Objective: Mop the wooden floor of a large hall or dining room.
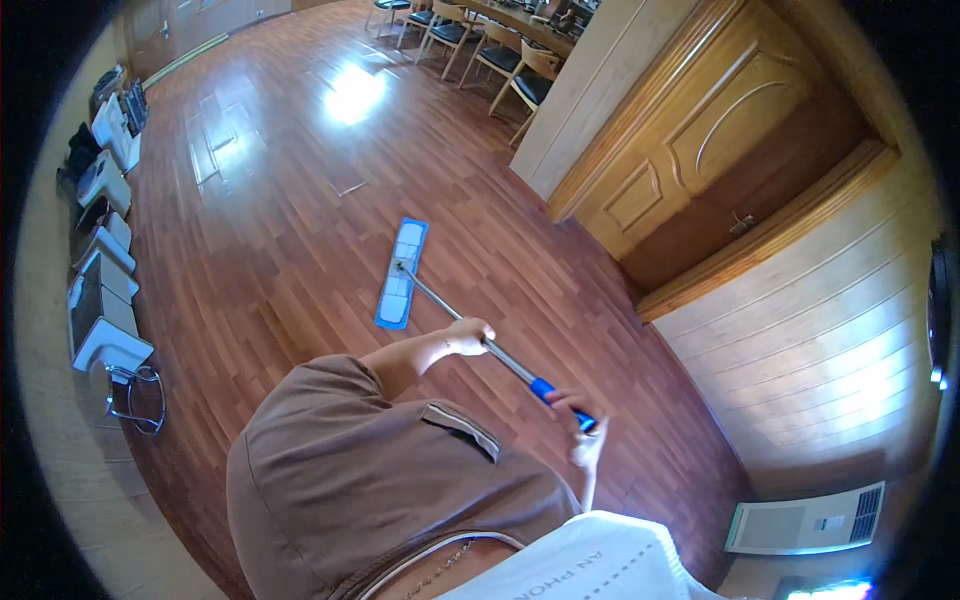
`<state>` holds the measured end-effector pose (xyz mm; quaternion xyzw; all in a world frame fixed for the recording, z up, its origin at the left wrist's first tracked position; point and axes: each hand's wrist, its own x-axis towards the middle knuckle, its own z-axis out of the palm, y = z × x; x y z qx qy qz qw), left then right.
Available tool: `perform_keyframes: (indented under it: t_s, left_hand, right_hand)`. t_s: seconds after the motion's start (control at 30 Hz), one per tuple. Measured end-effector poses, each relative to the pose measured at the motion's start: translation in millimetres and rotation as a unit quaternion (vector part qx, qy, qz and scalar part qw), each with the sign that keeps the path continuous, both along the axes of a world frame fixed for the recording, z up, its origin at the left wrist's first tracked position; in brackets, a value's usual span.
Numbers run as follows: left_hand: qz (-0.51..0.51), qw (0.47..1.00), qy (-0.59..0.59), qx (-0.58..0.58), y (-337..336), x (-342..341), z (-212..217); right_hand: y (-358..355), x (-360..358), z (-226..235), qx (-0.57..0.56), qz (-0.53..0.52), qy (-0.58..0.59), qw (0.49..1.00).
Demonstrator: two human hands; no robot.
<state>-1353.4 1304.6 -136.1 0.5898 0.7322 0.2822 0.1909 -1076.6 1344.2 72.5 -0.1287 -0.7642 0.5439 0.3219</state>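
A flat mop (397,304) with a blue-edged, pale pad lies on the brown wood-look floor ahead of me. Its metal pole slants from the pad back toward my lower right and ends in a blue grip (543,389). Around the middle of the pole, my left hand (466,337) is closed, with the arm stretched forward. My right hand (588,440) wraps the top end of the blue grip, nearer my body; its fingers are slightly blurred.
A wooden door (700,150) and pale panelled wall stand at right. Several chairs (498,55) line a long table (515,18) at the far end. White furniture (103,300) and a chrome-framed stool (145,400) edge the left wall. A white air-conditioner-like unit (790,525) stands lower right.
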Motion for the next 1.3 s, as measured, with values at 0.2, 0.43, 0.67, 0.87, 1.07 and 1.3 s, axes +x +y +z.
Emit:
perform_keyframes:
  t_s: [0.2,0.43,0.67,0.87,1.07,1.3]
  left_hand:
    - [0.093,0.991,0.080,0.058,-92,-76,-41]
    - [0.236,0.971,-0.028,0.042,-198,-122,-105]
    - [0.283,0.956,0.070,-0.017,-272,-115,-117]
    - [0.310,0.948,0.062,0.034,-290,-53,-112]
    - [0.213,0.972,0.101,-0.015,-242,6,-93]
    - [0.050,0.992,0.091,0.079,-150,124,-45]
  right_hand:
    - [-48,-76,-33,-0.043,0.151,-0.062,0.986]
    - [-88,-132,-60,-0.022,0.305,-0.091,0.948]
    - [-113,-142,-83,-0.079,0.320,-0.118,0.937]
    - [-112,-100,-66,-0.109,0.309,-0.153,0.932]
    - [-93,-17,-29,-0.108,0.214,-0.143,0.960]
    - [-106,122,12,-0.123,0.033,-0.164,0.978]
